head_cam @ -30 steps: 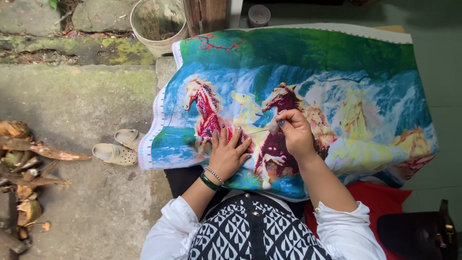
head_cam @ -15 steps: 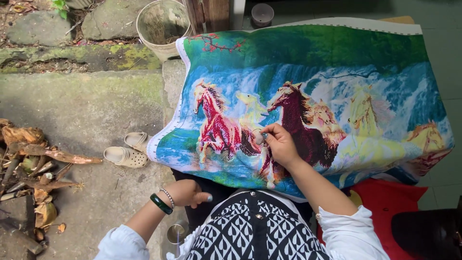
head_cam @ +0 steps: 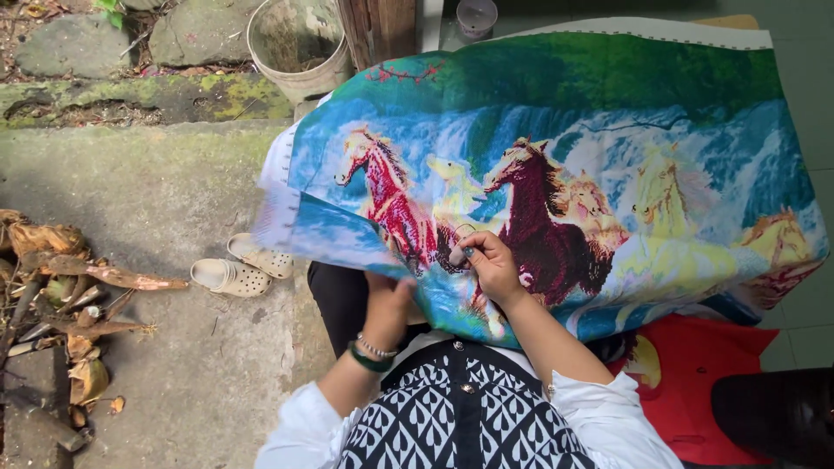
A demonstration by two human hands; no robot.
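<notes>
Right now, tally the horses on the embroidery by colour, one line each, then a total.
On the embroidered cloth under the right hand:
Red horse: 1
Dark maroon horse: 1
Pale yellow horses: 2
Tan-orange horses: 2
Total: 6

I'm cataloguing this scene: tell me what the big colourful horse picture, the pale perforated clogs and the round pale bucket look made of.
Big colourful horse picture: woven cloth, matte; it drapes and folds, and its grainy colour suggests stitching. Pale perforated clogs: probably moulded foam or rubber, smooth and holed. Round pale bucket: likely plastic, dull and stained, thin-rimmed.
</notes>
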